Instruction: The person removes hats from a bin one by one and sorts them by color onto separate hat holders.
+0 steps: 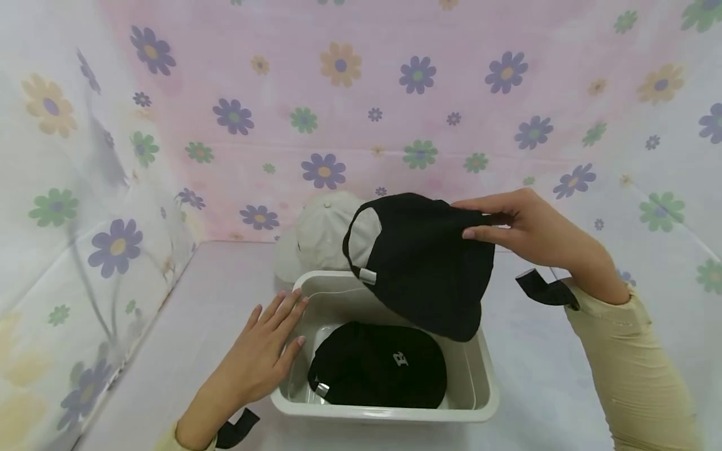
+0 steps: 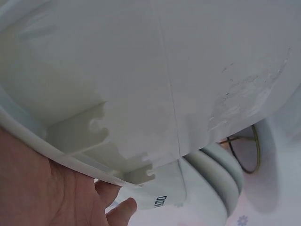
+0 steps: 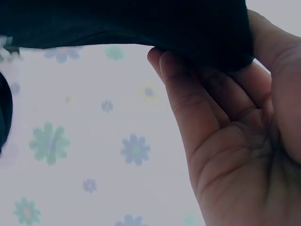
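My right hand (image 1: 533,232) pinches a black cap (image 1: 429,263) by its edge, holding it above the right half of a pale plastic basin (image 1: 389,413). The cap's back opening and strap with a light clasp face left. In the right wrist view, the fingers of the right hand (image 3: 225,132) press the dark cloth of the cap (image 3: 117,23) against the thumb. Inside the basin lies another black cap (image 1: 378,366) with a small white emblem. My left hand (image 1: 256,351) rests on the basin's left rim, its fingers extended.
An off-white cap (image 1: 324,228) stands behind the basin, partly covered by the held cap. The left wrist view shows the basin's outer side (image 2: 127,70) and light-coloured caps (image 2: 202,183) beyond it. Flower-printed cloth (image 1: 361,125) hangs behind and at both sides.
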Available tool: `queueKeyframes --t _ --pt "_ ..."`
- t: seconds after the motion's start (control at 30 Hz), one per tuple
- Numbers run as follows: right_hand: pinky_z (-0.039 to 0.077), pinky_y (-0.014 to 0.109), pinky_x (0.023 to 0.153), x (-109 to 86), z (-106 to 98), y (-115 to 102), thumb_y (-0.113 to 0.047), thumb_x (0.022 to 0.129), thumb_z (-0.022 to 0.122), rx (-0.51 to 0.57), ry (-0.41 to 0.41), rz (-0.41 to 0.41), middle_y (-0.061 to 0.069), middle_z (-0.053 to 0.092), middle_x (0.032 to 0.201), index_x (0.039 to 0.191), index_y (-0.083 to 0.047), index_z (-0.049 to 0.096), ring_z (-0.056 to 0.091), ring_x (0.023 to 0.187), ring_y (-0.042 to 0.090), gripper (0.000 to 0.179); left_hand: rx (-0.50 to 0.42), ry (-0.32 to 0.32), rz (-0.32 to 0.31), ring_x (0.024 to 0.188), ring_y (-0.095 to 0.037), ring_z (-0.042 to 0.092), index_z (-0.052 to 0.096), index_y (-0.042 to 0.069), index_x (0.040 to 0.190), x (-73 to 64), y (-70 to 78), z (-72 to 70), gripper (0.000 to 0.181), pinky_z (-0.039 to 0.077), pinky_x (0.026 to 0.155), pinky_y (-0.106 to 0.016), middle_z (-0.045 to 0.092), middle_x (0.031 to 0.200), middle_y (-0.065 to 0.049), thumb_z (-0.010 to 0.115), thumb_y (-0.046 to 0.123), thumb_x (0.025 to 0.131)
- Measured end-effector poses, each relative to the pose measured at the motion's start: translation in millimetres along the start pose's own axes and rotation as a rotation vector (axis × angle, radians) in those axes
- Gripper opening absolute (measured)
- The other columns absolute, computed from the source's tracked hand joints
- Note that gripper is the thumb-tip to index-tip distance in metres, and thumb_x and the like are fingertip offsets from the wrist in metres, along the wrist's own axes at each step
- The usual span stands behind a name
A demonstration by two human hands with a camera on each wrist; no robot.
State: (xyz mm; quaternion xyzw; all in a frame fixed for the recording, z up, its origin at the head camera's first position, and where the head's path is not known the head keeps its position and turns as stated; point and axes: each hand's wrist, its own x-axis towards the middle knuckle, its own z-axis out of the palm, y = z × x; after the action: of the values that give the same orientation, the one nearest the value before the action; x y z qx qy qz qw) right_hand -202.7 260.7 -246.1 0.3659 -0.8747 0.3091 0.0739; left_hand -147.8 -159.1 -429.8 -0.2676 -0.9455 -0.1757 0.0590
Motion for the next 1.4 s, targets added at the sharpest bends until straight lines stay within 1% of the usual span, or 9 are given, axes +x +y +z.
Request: queueKeyframes --t 0.17,0.4,0.47,0.6,0.73,0.87,0.97,1.13,1.4 --pt "0.040 0.022 0.058 4.4 -28 12 0.001 0.090 0.074 -0.063 0.044 0.081 -0.011 0.069 0.082 0.132 -0.005 0.069 0.048 0.056 0.009 0.042 -0.001 0.002 0.006 0.152 -0.038 0.028 0.035 0.011 0.159 0.0 0.7 -0.6 0.058 0.021 0.118 -0.068 0.027 0.167 -0.007 0.047 0.033 0.107" --pt "0.045 0.010 0.065 12.8 -62 34 -0.003 0.092 0.074 -0.133 0.149 0.235 -0.032 0.066 0.101 0.129 -0.004 0.070 0.066 0.081 -0.008 0.037 0.003 0.005 0.008 0.152 -0.038 0.028 0.035 0.013 0.159 -0.7 0.5 -1.2 0.056 0.021 0.117 -0.068 0.028 0.167 -0.007 0.046 0.032 0.108" --pt "0.043 0.013 0.060 16.6 -68 42 -0.007 0.093 0.074 -0.145 0.170 0.270 -0.026 0.069 0.104 0.130 -0.005 0.070 0.064 0.076 -0.007 0.037 0.001 0.003 0.007 0.152 -0.037 0.028 0.035 0.013 0.160 -0.9 0.5 -1.3 0.056 0.021 0.117 -0.068 0.028 0.167 -0.007 0.046 0.031 0.107" --pt "0.039 0.016 0.054 27.3 -74 60 -0.014 0.096 0.073 -0.163 0.191 0.309 0.008 0.074 0.118 0.131 -0.007 0.069 0.058 0.067 -0.003 0.037 0.001 0.004 0.008 0.152 -0.038 0.028 0.035 0.013 0.159 -0.9 0.4 -1.3 0.056 0.021 0.117 -0.068 0.027 0.167 -0.007 0.047 0.029 0.107" --pt "0.042 0.008 0.068 39.7 -67 82 -0.020 0.098 0.070 -0.151 0.164 0.342 0.027 0.065 0.129 0.134 -0.006 0.067 0.058 0.085 -0.015 0.039 0.001 0.010 0.013 0.151 -0.038 0.029 0.037 0.011 0.158 -0.7 -0.2 -1.2 0.056 0.022 0.117 -0.068 0.028 0.167 -0.007 0.048 0.028 0.107" --pt "0.042 0.008 0.073 50.0 -48 109 -0.023 0.099 0.069 -0.158 0.113 0.369 0.025 0.065 0.131 0.134 -0.005 0.067 0.066 0.103 0.005 0.040 -0.010 0.006 0.011 0.152 -0.039 0.028 0.037 0.011 0.158 -0.8 -0.6 -0.4 0.055 0.021 0.117 -0.068 0.028 0.167 -0.007 0.048 0.028 0.107" --pt "0.050 0.021 0.086 54.8 -28 129 -0.019 0.099 0.069 -0.136 0.070 0.382 0.026 0.063 0.134 0.134 -0.001 0.065 0.064 0.118 0.032 0.040 -0.020 -0.004 0.006 0.152 -0.039 0.027 0.036 0.011 0.159 -1.2 -1.3 0.5 0.055 0.020 0.118 -0.068 0.027 0.167 -0.007 0.047 0.029 0.108" --pt "0.045 0.060 0.105 54.5 0 149 -0.015 0.100 0.066 -0.073 0.010 0.406 0.030 0.059 0.137 0.135 0.005 0.062 0.053 0.132 0.046 0.040 -0.030 -0.004 0.007 0.152 -0.039 0.027 0.036 0.012 0.159 -1.8 -1.5 2.4 0.055 0.020 0.117 -0.068 0.027 0.167 -0.007 0.047 0.029 0.108" --pt "0.047 0.057 0.105 56.5 10 144 -0.016 0.101 0.066 -0.048 0.027 0.362 0.027 0.061 0.136 0.136 0.002 0.063 0.055 0.130 0.043 0.040 -0.025 -0.009 -0.006 0.152 -0.040 0.026 0.037 0.011 0.159 -1.6 -6.4 4.6 0.055 0.018 0.118 -0.068 0.026 0.168 -0.007 0.047 0.030 0.108"
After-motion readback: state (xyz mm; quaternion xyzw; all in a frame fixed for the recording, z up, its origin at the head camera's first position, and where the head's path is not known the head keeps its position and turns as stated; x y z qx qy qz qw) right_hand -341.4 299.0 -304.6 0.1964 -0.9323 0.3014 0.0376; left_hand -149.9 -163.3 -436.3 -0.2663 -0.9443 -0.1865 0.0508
